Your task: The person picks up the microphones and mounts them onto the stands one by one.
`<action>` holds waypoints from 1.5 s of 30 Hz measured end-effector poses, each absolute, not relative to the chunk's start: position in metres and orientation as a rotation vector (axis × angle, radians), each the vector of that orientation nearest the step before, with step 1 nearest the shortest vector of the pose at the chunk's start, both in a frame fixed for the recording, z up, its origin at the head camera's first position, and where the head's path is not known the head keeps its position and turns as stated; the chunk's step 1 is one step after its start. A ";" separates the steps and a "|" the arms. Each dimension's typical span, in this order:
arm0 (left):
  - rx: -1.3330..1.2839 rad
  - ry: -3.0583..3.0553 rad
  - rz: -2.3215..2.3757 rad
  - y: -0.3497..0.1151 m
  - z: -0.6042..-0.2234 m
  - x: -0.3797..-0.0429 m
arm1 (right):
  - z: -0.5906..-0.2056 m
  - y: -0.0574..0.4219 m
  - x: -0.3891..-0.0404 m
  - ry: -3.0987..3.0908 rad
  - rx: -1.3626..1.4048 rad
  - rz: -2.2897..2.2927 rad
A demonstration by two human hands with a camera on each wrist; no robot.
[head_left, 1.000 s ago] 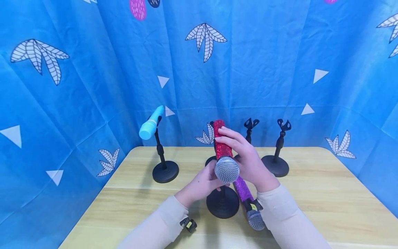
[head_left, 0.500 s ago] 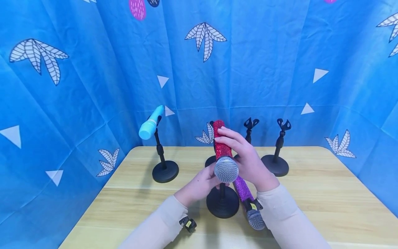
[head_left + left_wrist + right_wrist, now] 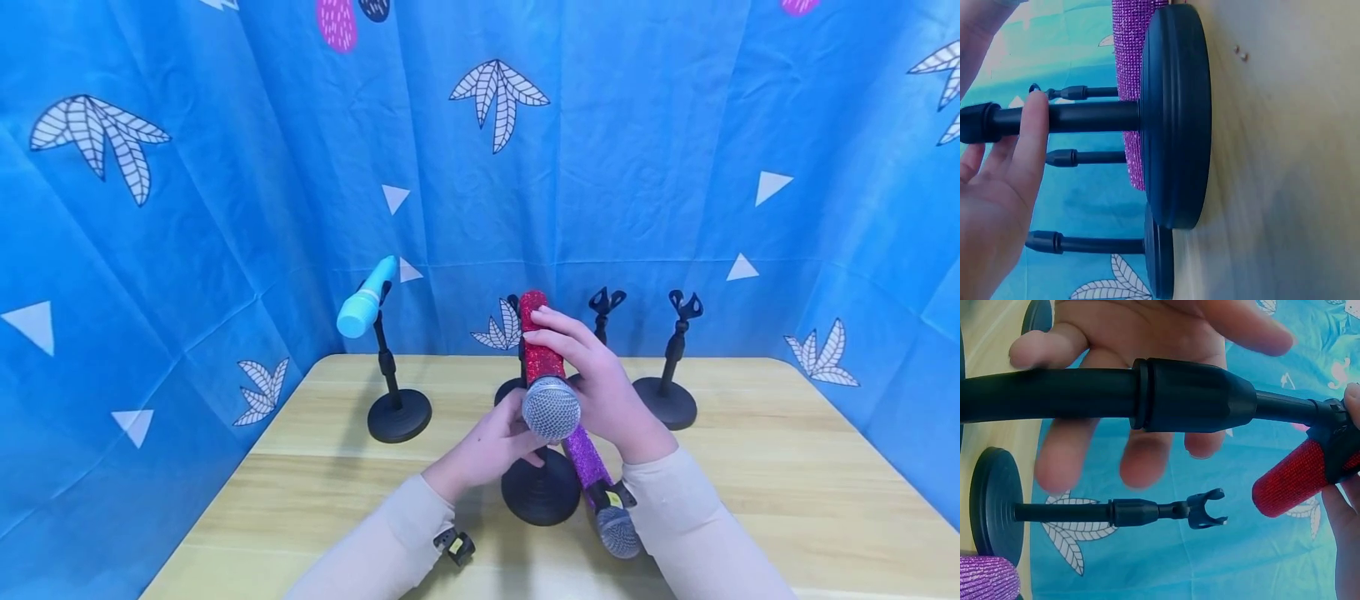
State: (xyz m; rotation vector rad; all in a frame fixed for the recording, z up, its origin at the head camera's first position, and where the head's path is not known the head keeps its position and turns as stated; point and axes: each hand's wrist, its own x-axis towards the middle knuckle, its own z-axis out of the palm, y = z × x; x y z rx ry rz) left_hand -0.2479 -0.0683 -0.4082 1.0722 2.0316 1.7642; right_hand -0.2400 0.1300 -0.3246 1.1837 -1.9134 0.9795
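A red glittery microphone (image 3: 542, 354) with a silver mesh head sits tilted in the clip of a black desk stand (image 3: 542, 492). My right hand (image 3: 603, 387) holds its handle from the right; in the right wrist view, fingers and thumb lie around the red microphone (image 3: 1291, 481) and clip. My left hand (image 3: 483, 446) is at the stand's pole (image 3: 1091, 117), below the microphone head. The right wrist view shows the left hand (image 3: 1147, 337) with loosely spread fingers behind the pole, not wrapped around it. Contact with the pole is hard to tell.
A purple glittery microphone (image 3: 588, 458) lies on the wooden table (image 3: 315, 517) beside the stand, under my right wrist. At the left, a light-blue microphone (image 3: 367, 300) rests in another stand (image 3: 399, 414). Further stands (image 3: 666, 400) stand at the back, before a blue curtain (image 3: 637, 167).
The fingers of my left hand have loosened at the pole, with one now reaching lower. My right hand keeps its hold on the red microphone. The head view has shifted slightly.
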 end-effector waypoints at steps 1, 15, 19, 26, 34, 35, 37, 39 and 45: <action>1.068 2.029 1.770 -0.068 -0.409 -0.248 | -0.325 0.130 -0.240 -1.914 1.183 0.983; 1.184 2.122 1.765 -0.061 -0.412 -0.249 | -0.326 0.132 -0.242 -1.921 1.177 1.001; 1.185 2.105 1.778 -0.062 -0.412 -0.250 | -0.326 0.131 -0.242 -1.921 1.179 1.001; 1.141 2.143 1.735 -0.062 -0.412 -0.246 | -0.328 0.132 -0.242 -1.934 1.163 1.011; 1.145 2.200 1.678 -0.064 -0.408 -0.245 | -0.326 0.130 -0.242 -1.929 1.175 1.011; 1.147 2.205 1.675 -0.064 -0.408 -0.245 | -0.326 0.129 -0.242 -1.929 1.178 1.013; 1.142 2.220 1.664 -0.065 -0.408 -0.246 | -0.326 0.128 -0.241 -1.929 1.182 1.016; 1.134 2.230 1.653 -0.066 -0.407 -0.247 | -0.326 0.128 -0.241 -1.931 1.183 1.018; 1.070 2.241 1.658 -0.074 -0.405 -0.253 | -0.327 0.128 -0.240 -1.953 1.140 0.987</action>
